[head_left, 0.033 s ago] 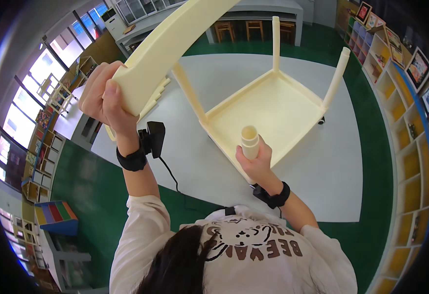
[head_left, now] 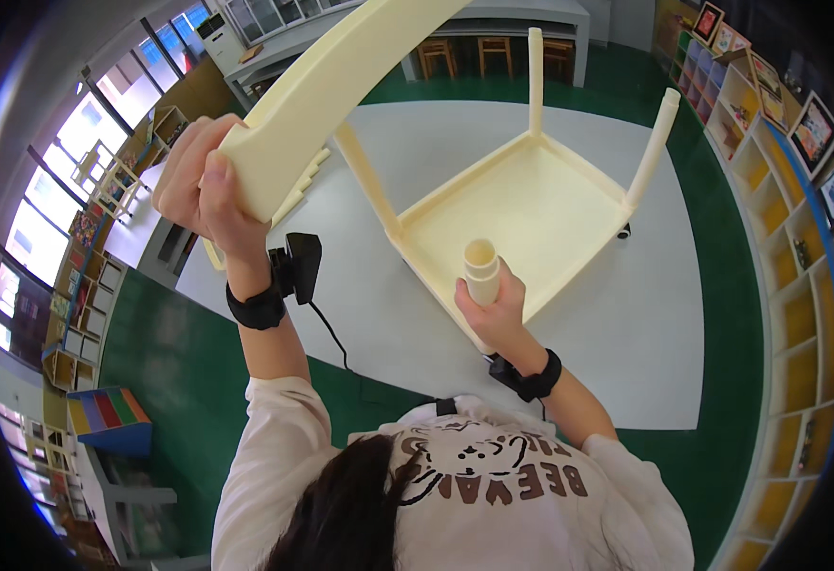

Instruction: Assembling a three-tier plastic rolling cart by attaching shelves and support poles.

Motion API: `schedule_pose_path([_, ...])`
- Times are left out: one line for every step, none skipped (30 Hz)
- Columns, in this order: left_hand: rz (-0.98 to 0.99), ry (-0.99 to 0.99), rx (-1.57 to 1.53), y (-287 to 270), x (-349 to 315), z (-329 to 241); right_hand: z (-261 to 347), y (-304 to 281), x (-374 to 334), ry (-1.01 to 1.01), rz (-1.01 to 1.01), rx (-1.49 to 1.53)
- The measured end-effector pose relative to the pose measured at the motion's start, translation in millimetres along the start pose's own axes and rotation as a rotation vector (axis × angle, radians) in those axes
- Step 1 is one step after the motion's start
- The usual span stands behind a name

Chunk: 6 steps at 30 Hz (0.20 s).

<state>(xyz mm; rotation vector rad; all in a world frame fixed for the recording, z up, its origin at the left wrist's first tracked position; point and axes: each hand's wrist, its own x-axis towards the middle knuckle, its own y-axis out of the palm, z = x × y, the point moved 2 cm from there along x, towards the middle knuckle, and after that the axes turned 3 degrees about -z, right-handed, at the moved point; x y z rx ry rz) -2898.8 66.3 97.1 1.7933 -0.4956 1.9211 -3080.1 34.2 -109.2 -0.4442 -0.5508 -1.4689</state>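
A cream plastic chair (head_left: 521, 205) lies upside down on a white mat (head_left: 626, 324), with its legs pointing up. My right hand (head_left: 493, 309) is wrapped around the nearest leg (head_left: 480, 266), a hollow tube, just below its open end. My left hand (head_left: 203, 190) holds the end of a long, flat cream plastic part (head_left: 341, 76), raised high above the chair's left side. Both wrists carry black bands, and a black device (head_left: 295, 266) with a cable hangs at the left wrist.
Green floor (head_left: 188, 352) surrounds the mat. Open shelves with pictures (head_left: 769, 143) line the right wall. Grey tables with wooden chairs (head_left: 493, 48) stand at the back. A striped coloured shelf unit (head_left: 107, 419) sits lower left. A small black object (head_left: 623, 230) lies beside the chair.
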Motion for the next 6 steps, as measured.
schedule_pose_path([-0.017,0.033,-0.015,4.4,-0.4,-4.6,-1.2,-1.5,0.5,-0.024,0.001,-0.002])
schedule_pose_path([-0.033,0.066,-0.031,8.2,-1.0,-7.7,-1.4,-3.7,0.6,-0.013,0.005,-0.001])
schedule_pose_path([0.171,0.509,0.118,4.8,-0.2,-6.1,-0.5,-5.2,0.9,-0.018,-0.002,-0.003])
schedule_pose_path([0.177,0.508,0.116,3.3,0.8,-2.0,-1.1,-6.0,2.0,-0.023,-0.011,-0.007])
schedule_pose_path([0.240,0.536,0.056,3.7,0.7,-0.4,-2.6,-6.2,2.0,-0.041,-0.003,0.004])
schedule_pose_path([0.302,0.561,-0.007,5.8,-1.0,-0.9,-5.8,-6.0,1.6,-0.059,0.004,0.015])
